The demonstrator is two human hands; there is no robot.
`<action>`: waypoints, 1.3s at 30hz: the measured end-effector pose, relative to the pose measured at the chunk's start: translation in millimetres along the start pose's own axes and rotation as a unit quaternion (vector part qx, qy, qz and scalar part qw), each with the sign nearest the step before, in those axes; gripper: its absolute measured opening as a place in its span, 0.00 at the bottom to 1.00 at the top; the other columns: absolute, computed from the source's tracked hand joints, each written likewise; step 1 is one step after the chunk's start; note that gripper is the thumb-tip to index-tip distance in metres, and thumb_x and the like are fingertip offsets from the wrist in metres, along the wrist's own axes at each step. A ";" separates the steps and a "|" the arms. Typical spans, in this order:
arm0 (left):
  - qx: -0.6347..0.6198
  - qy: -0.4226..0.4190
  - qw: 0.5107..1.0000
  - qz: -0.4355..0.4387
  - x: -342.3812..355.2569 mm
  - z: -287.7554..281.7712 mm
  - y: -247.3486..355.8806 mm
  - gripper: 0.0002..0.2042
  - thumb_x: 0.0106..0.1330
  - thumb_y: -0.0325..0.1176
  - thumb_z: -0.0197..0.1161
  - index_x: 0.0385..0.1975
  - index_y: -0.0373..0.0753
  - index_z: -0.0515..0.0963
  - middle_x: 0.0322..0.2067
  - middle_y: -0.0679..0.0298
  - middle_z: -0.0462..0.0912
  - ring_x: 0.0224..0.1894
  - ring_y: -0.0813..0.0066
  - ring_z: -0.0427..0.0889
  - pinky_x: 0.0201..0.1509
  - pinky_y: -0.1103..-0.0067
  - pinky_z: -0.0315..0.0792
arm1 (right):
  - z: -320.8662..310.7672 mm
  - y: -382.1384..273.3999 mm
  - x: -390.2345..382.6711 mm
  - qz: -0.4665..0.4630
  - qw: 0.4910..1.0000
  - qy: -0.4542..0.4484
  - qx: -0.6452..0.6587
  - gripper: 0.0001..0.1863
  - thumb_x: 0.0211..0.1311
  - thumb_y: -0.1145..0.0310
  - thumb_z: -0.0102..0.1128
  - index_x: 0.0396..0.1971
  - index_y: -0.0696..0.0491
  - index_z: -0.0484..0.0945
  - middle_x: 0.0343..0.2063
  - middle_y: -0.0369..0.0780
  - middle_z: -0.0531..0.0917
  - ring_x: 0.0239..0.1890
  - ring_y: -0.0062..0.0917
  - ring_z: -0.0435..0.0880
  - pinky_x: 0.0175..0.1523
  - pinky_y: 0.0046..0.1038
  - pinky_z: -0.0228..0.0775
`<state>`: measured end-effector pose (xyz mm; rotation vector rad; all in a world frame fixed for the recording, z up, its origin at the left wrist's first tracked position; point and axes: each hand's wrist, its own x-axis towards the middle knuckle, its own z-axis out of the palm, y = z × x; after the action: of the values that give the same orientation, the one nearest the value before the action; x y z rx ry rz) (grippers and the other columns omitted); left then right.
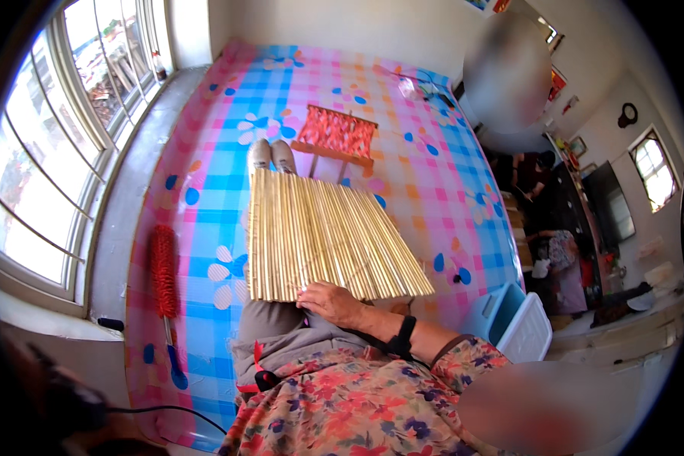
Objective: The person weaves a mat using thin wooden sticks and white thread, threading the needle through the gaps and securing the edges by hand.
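A mat of thin, straight, pale yellow stalks point(327, 235) lies over my outstretched legs, its stalks running away from me side by side. At its near edge, my right hand point(331, 302) has its fingers bent and closed on the stalk ends, with a black strap round the wrist. Grey trousers point(262, 327) show below the mat, and my shoes point(270, 156) poke out past its far edge. In the dark lower left is a blurred shape with a black device point(76, 403) and a cable, perhaps my left arm; no fingers can be made out there.
A small folding stool with a red patterned seat point(338, 131) lies beyond my feet on the checked plastic sheet point(205, 304). Left lies a red fluffy duster point(163, 270); barred windows line that side. Right are a blue bin point(494, 311) with a white lid and people point(558, 258).
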<state>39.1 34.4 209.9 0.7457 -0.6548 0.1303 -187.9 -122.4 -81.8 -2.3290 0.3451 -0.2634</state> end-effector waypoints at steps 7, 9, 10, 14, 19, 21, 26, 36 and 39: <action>0.179 -0.243 0.953 -0.023 -112.6 4.3 -49.7 0.21 0.62 0.36 0.52 0.51 0.28 0.66 0.48 0.45 0.71 0.46 0.63 0.75 0.47 0.66 0.71 | 6.5 2.9 8.0 -0.039 0.999 0.036 -0.012 0.11 0.58 0.63 0.53 0.32 0.54 0.78 0.34 0.39 0.79 0.39 0.32 0.75 0.47 0.30 0.67; 0.198 -0.276 0.940 -0.018 -128.2 6.4 -55.4 0.21 0.62 0.36 0.52 0.51 0.28 0.66 0.48 0.46 0.71 0.46 0.63 0.75 0.48 0.66 0.71 | 4.0 -1.2 10.1 -0.044 0.998 0.025 -0.031 0.11 0.58 0.63 0.53 0.32 0.54 0.78 0.33 0.38 0.79 0.38 0.30 0.75 0.47 0.28 0.66; 0.204 -0.293 0.934 -0.022 -135.1 7.5 -56.8 0.21 0.62 0.36 0.52 0.51 0.28 0.66 0.48 0.46 0.71 0.46 0.63 0.74 0.48 0.66 0.71 | 5.8 0.3 8.1 -0.039 0.999 0.025 -0.028 0.11 0.58 0.63 0.53 0.32 0.54 0.78 0.33 0.38 0.79 0.38 0.30 0.75 0.47 0.28 0.66; 0.227 -0.322 0.919 -0.020 -148.5 6.0 -61.7 0.21 0.62 0.37 0.51 0.51 0.28 0.66 0.48 0.46 0.71 0.47 0.63 0.74 0.48 0.66 0.71 | 13.1 3.6 7.5 -0.012 0.999 0.032 -0.013 0.10 0.58 0.63 0.53 0.31 0.52 0.79 0.35 0.37 0.80 0.39 0.30 0.74 0.49 0.28 0.65; 0.250 -0.336 0.908 -0.014 -153.6 8.2 -63.6 0.21 0.63 0.37 0.51 0.51 0.28 0.66 0.48 0.47 0.71 0.47 0.62 0.74 0.49 0.65 0.70 | 20.6 5.9 4.2 -0.043 0.998 0.025 -0.040 0.10 0.58 0.63 0.53 0.32 0.52 0.79 0.37 0.37 0.80 0.40 0.30 0.74 0.50 0.28 0.65; 0.256 -0.342 0.904 -0.015 -154.3 8.2 -61.1 0.21 0.63 0.37 0.50 0.51 0.28 0.66 0.48 0.47 0.71 0.47 0.62 0.74 0.49 0.65 0.70 | 19.8 0.5 5.6 -0.036 0.998 0.020 -0.038 0.11 0.57 0.63 0.54 0.33 0.53 0.79 0.38 0.37 0.80 0.41 0.29 0.74 0.51 0.28 0.64; 0.261 -0.358 0.896 -0.018 -153.5 4.7 -60.8 0.21 0.63 0.38 0.50 0.50 0.28 0.66 0.48 0.48 0.71 0.47 0.62 0.74 0.49 0.65 0.70 | 18.0 -1.7 8.4 -0.021 0.998 0.028 -0.048 0.10 0.57 0.64 0.53 0.31 0.53 0.79 0.35 0.36 0.80 0.40 0.27 0.75 0.50 0.26 0.63; 0.256 -0.387 0.886 -0.015 -159.0 10.1 -70.3 0.21 0.64 0.38 0.49 0.50 0.28 0.66 0.47 0.49 0.72 0.48 0.61 0.73 0.50 0.64 0.69 | 17.7 -0.7 5.4 -0.025 0.997 0.005 -0.078 0.09 0.55 0.64 0.56 0.29 0.53 0.79 0.36 0.36 0.79 0.39 0.28 0.73 0.49 0.27 0.65; 0.265 -0.388 0.883 -0.005 -159.6 12.0 -67.2 0.21 0.64 0.39 0.49 0.50 0.28 0.66 0.47 0.50 0.72 0.48 0.61 0.73 0.50 0.64 0.69 | 19.0 -1.6 11.3 -0.044 0.995 0.001 -0.085 0.09 0.56 0.64 0.55 0.29 0.53 0.79 0.36 0.36 0.79 0.39 0.28 0.72 0.50 0.27 0.64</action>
<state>-71.3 -4.8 81.9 1.3533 -1.4134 -0.0109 -171.4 -112.4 -92.9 -2.5158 0.2749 -0.2898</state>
